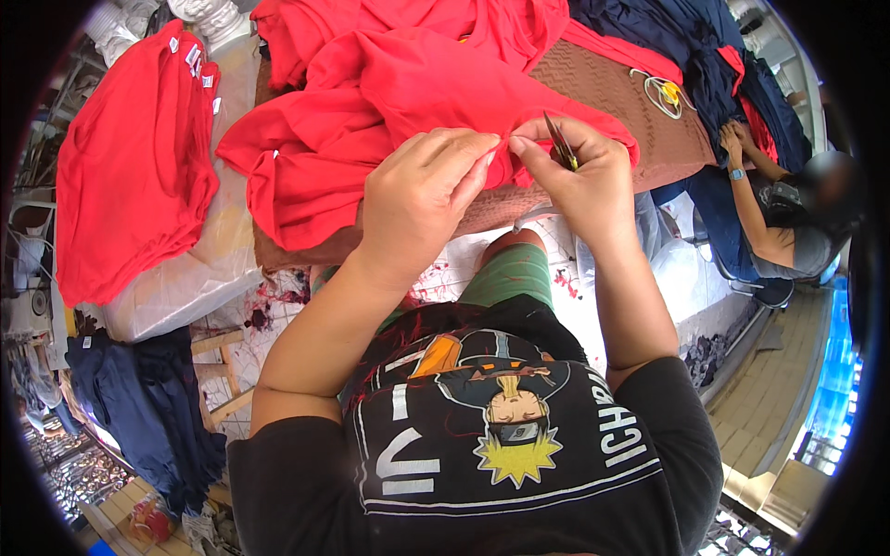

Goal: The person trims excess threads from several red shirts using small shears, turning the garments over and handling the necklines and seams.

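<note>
The red cloth (408,83) lies on the table (669,141), a bit of it pinched by the left hand (417,190); the right hand (591,185) pinches just beside, also grasping snips (560,144). Best keep it taut, blades clear.

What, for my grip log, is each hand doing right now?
Left hand: closed, fingertips pinching the red fabric.
Right hand: closed, holding small snips, thumb and fingertip at the same fabric.
</note>
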A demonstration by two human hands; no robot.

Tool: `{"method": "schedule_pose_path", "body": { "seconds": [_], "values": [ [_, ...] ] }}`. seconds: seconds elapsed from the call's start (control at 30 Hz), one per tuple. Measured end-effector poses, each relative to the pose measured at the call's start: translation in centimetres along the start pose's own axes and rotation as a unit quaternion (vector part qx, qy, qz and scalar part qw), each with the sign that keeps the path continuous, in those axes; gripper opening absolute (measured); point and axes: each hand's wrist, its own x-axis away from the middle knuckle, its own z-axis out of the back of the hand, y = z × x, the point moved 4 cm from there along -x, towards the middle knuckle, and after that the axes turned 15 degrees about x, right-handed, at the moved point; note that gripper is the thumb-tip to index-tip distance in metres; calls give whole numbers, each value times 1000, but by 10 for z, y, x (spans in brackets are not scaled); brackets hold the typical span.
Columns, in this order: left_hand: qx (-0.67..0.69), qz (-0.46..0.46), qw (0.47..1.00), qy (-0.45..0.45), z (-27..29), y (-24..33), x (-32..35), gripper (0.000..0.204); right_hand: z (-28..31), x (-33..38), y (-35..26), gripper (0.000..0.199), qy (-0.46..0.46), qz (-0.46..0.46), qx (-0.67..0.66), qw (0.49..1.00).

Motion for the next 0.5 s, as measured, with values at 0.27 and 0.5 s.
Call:
{"method": "schedule_pose_path", "body": {
  "seconds": [0.27,0.5],
  "values": [
    [129,119,985,4,-2,-8,4,14,0,6,-5,7,-115,42,-92,988],
    [413,320,853,13,-3,-22,16,16,26,13,-20,24,-69,156,44,984]
  ]
}}
